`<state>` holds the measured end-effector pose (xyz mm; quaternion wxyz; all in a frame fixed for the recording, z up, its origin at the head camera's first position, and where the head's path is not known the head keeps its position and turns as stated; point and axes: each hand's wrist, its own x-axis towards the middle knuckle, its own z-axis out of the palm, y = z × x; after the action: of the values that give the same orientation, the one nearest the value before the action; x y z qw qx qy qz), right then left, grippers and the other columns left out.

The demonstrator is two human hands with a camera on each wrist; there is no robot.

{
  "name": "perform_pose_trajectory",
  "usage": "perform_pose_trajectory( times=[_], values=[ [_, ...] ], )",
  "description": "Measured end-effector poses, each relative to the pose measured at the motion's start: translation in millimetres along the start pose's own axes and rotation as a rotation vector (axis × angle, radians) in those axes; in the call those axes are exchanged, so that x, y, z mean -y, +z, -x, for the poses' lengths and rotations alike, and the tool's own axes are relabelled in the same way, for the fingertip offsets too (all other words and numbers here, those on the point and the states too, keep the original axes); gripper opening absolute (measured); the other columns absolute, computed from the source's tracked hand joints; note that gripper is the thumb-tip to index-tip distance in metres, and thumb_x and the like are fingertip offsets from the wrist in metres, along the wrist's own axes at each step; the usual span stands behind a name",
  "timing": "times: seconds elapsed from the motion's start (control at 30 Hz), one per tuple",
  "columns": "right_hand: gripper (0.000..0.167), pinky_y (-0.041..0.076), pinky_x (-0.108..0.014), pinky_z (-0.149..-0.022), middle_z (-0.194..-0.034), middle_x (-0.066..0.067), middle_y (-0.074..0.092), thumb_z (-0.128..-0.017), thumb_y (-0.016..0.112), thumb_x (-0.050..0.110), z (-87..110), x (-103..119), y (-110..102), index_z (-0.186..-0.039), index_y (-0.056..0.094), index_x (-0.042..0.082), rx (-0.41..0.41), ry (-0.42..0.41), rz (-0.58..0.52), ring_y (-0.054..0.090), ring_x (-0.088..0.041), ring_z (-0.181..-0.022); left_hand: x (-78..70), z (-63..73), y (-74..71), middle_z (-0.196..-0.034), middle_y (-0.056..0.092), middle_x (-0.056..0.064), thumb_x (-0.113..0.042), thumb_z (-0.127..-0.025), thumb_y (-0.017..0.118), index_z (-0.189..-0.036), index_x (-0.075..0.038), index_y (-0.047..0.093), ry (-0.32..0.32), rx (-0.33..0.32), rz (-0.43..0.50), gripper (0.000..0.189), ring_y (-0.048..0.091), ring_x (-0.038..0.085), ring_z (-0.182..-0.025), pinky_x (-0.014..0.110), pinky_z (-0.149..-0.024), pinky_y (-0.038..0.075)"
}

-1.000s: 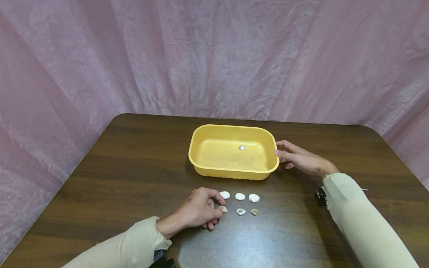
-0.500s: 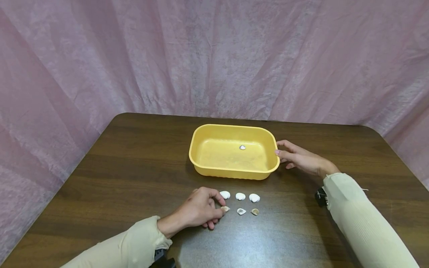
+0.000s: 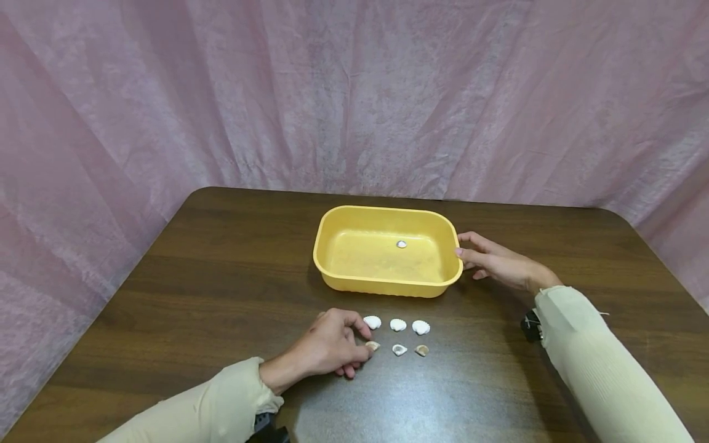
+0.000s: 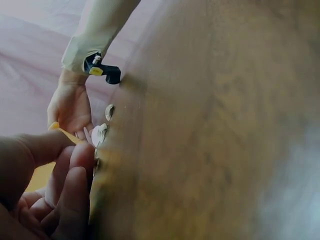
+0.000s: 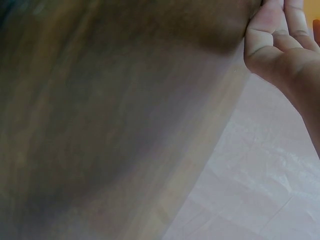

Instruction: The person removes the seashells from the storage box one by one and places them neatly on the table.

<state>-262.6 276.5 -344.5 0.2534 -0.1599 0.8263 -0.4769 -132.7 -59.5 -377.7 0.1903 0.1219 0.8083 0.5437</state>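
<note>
In the head view my left hand is low over the table, thumb and index finger pinching a small brownish seashell at the left end of the nearer row. Beside it in that row lie a white shell and a tan shell. Behind them runs a row of three white scallop shells. My right hand rests its fingertips against the right side of a yellow plastic tub. A small pale shell lies inside the tub. In the left wrist view, my curled fingers hide the pinched shell.
A brown wooden table carries everything. Behind its far edge hangs a pink curtain. My right forearm in its cream sleeve crosses the table's right side, with a dark wrist camera on it.
The seashell at my left fingertips has shifted slightly to the right and turned a little. My right hand stays at the tub.
</note>
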Motion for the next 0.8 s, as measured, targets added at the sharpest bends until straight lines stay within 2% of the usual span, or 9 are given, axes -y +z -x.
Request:
perform_pose_trajectory(
  times=[0.2,0.43,0.63,0.8],
  values=[
    [0.056,0.044,-0.041,-0.092,-0.131,-0.021,0.053,-0.107,0.044,0.035,1.0,1,0,-0.149,0.026,0.003,0.005,-0.002,0.0,0.05,-0.035,-0.122,-16.2,-1.7,-7.4,-0.055,0.061,0.004,-0.003,-0.083,0.076,-0.091,0.0,0.066,0.028,-0.005,0.004,0.013,0.06,0.011,-0.043,0.029,-0.042,0.053],
    [0.056,0.043,-0.041,-0.093,-0.129,-0.02,0.054,-0.106,0.045,0.035,1.1,2,1,-0.149,0.028,0.004,0.001,-0.001,0.004,0.051,-0.032,-0.119,-48.4,-16.2,-25.2,-0.054,0.059,0.005,-0.003,-0.085,0.074,-0.092,0.0,0.065,0.049,-0.034,0.01,0.012,0.061,0.012,-0.045,0.032,-0.046,0.055],
    [0.056,0.044,-0.041,-0.093,-0.129,-0.02,0.054,-0.106,0.046,0.036,0.8,1,0,-0.149,0.028,0.004,-0.003,-0.003,0.003,0.051,-0.032,-0.119,-81.9,-40.8,-42.3,-0.057,0.061,0.009,-0.007,-0.086,0.074,-0.094,0.001,0.066,0.07,-0.05,0.006,0.013,0.062,0.016,-0.046,0.034,-0.049,0.056],
    [0.055,0.043,-0.041,-0.092,-0.128,-0.02,0.054,-0.106,0.046,0.035,1.5,0,1,-0.148,0.028,0.003,-0.001,-0.005,-0.003,0.051,-0.031,-0.118,-94.8,-67.6,-50.5,-0.066,0.067,0.012,-0.011,-0.087,0.075,-0.095,-0.001,0.069,0.067,-0.076,-0.068,0.015,0.062,0.014,-0.049,0.029,-0.051,0.055]
  ],
)
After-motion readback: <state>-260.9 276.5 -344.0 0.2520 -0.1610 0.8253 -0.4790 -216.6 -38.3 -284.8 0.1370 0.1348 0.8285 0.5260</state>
